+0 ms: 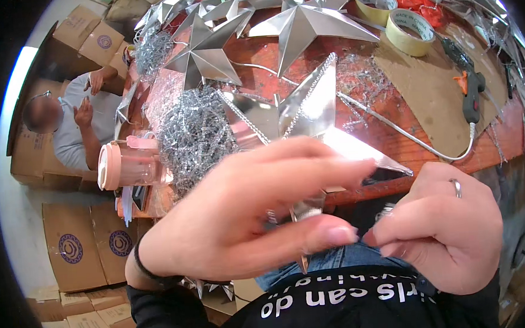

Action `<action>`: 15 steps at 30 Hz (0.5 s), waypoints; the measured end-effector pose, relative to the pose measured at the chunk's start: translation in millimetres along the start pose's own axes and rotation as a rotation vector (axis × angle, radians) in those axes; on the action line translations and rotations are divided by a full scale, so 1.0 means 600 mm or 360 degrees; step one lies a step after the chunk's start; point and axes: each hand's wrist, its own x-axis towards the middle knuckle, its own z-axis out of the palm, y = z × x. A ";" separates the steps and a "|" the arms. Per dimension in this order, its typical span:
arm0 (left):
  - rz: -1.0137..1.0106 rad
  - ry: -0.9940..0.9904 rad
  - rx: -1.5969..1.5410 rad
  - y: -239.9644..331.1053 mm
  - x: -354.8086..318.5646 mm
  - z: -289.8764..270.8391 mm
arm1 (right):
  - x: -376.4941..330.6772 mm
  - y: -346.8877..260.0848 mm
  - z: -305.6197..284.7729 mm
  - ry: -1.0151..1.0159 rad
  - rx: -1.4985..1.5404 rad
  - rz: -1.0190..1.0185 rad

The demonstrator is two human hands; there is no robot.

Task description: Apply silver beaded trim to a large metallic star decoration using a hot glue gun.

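Note:
A shiny silver star (318,103) lies at the table's near edge, with silver beaded trim along several of its ridges and edges. My left hand (235,208) is over its lower part, fingers stretched out and thumb apart, holding nothing I can see. To the right, just off the table edge, my right hand (440,225) is closed in a pinch. A short bit of silver trim (385,210) shows at its fingertips; the rest is hidden by the fingers. Left of the star sits a tangled heap of silver trim (197,132).
More silver stars (299,29) crowd the far side. At right, a glue gun (469,91) rests on cardboard (430,102), its white cord (392,129) crossing the table. Tape rolls (411,31) stand nearby. A pink-lidded cup (127,164) and a seated person (79,121) are at left.

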 end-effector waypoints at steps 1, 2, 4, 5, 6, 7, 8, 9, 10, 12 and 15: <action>-0.0022 -0.0101 -0.0187 -0.002 0.004 0.004 | 0.007 -0.003 0.001 -0.0022 0.0111 -0.0038; -0.0005 -0.0138 -0.0218 -0.004 0.006 0.007 | 0.013 -0.004 0.002 -0.0009 0.0115 -0.0056; -0.0237 -0.0144 -0.0759 -0.001 0.003 0.008 | 0.021 -0.006 0.006 0.0102 0.0130 -0.0121; -0.0402 -0.0174 -0.1007 0.003 -0.001 0.007 | 0.023 -0.008 0.005 0.0104 0.0138 -0.0068; -0.0372 -0.0006 -0.1102 0.003 -0.002 0.015 | 0.024 -0.007 0.005 0.0142 0.0197 -0.0085; -0.0457 0.0019 -0.1101 0.005 -0.006 0.011 | 0.023 -0.008 0.005 0.0152 0.0174 -0.0049; -0.0521 0.0021 -0.1024 0.007 -0.011 0.005 | 0.023 -0.005 0.004 0.0155 0.0157 -0.0050; -0.0585 0.0023 -0.0947 0.007 -0.015 0.000 | 0.022 -0.003 0.002 0.0150 0.0122 -0.0058; -0.0552 0.0160 -0.0789 0.007 -0.020 0.003 | 0.022 0.000 0.001 0.0161 0.0119 -0.0057; -0.0544 0.0225 -0.0697 0.003 -0.026 -0.003 | 0.021 0.004 -0.002 0.0183 0.0082 -0.0048; -0.0590 0.0336 -0.0625 -0.004 -0.037 -0.010 | 0.018 0.006 0.000 0.0247 0.0134 0.0058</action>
